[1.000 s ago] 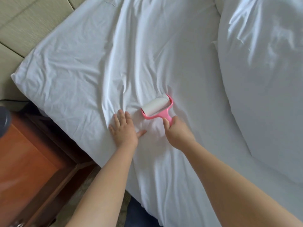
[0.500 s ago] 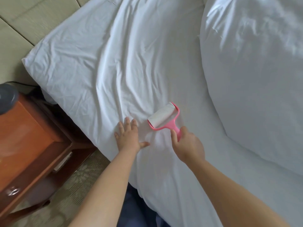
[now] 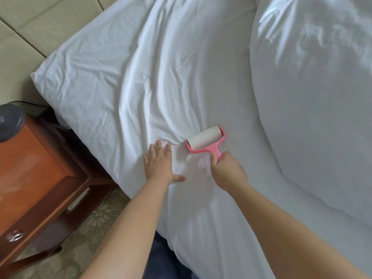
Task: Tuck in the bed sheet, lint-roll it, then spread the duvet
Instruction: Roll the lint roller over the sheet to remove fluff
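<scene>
A wooden nightstand (image 3: 40, 178) stands at far left beside the bed, a dark grey object (image 3: 10, 121) on its top. The left hand (image 3: 159, 164) lies palm down on the white bed sheet (image 3: 120, 77), fingers straight, thumb spread, holding nothing. Just to its right, the right hand (image 3: 227, 170) has its grip closed round the pink handle of the lint roller (image 3: 205, 141); the white roll rests on the sheet. The bunched duvet (image 3: 312, 97) occupies the right side. No readable writing shows
</scene>
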The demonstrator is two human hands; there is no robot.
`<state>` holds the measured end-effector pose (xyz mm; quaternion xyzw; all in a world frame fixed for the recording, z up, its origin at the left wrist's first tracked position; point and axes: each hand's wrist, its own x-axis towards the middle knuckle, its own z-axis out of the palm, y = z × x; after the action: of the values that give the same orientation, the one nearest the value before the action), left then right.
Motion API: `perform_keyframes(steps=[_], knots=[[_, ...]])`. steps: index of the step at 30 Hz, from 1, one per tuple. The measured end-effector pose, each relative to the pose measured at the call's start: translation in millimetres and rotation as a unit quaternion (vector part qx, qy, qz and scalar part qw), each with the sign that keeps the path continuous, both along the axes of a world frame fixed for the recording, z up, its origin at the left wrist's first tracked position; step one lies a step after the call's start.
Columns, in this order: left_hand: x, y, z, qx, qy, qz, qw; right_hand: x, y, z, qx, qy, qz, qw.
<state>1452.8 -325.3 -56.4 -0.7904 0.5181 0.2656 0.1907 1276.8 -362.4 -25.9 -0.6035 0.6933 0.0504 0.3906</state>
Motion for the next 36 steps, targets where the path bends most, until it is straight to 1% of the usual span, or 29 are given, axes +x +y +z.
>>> perform_keyframes(steps=[7, 13, 18, 23, 28, 31, 36], knots=[[28.2, -38.2, -3.3, 0.012, -0.016, -0.015, 1.0, 19.1, -26.5, -7.0, 0.008, -0.003, 0.0, 1.0], [57.3, -75.3, -12.8, -0.005, -0.011, -0.022, 1.0, 43.9, -58.7, -13.8, -0.005, -0.007, 0.0, 1.0], [92.7, -116.0, -17.8, -0.01, 0.0, -0.038, 0.999, 74.0, -88.8, -17.2, -0.005, -0.01, -0.017, 1.0], [128.8, -153.4, -22.0, -0.001, 0.003, -0.084, 0.996, 105.0, -122.1, -21.6, -0.015, -0.003, -0.028, 0.999], [170.1, -197.3, -23.4, -0.022, -0.003, -0.073, 0.997, 134.8, -151.0, -25.2, -0.022, 0.01, -0.033, 0.999], [177.1, -208.2, -26.7, -0.023, -0.004, -0.087, 0.996, 154.6, -174.3, -21.7, -0.023, 0.02, -0.029, 0.999], [177.9, -213.1, -33.3, -0.018, 0.004, -0.087, 0.996, 191.0, -212.0, -20.5, -0.024, 0.009, -0.026, 0.999]])
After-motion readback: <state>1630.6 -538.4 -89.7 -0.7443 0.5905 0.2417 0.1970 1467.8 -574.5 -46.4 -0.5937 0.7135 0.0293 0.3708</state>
